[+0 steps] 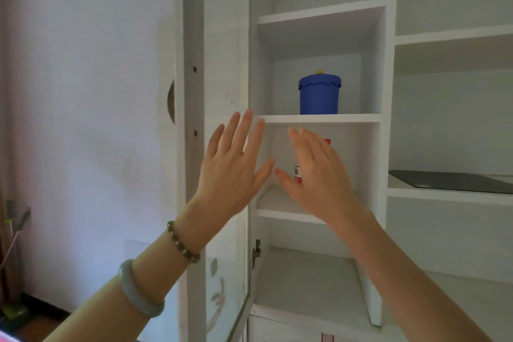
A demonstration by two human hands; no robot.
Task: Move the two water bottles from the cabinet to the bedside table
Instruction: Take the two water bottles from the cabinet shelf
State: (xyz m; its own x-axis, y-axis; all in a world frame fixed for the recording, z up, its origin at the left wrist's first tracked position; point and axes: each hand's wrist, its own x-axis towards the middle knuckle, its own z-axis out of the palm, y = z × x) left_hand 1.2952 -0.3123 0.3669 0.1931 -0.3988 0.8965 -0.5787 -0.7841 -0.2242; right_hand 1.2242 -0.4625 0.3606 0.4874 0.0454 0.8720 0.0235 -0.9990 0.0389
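Observation:
A white cabinet (322, 119) stands in front of me with its glass door (222, 91) swung open to the left. On a middle shelf, a water bottle (297, 172) with a red cap and red label shows only in slivers behind my right hand. My right hand (316, 175) is raised flat in front of that shelf, fingers spread, holding nothing. My left hand (233, 166) is up beside it at the door's edge, fingers apart and empty. I cannot tell whether a second bottle stands behind my right hand. The bedside table is out of view.
A blue lidded pot (319, 94) with a yellow knob sits on the shelf above. To the right are more open white shelves and a dark flat panel (455, 180) on a ledge. A pale wall lies to the left, with a plant (14, 230) at the lower left.

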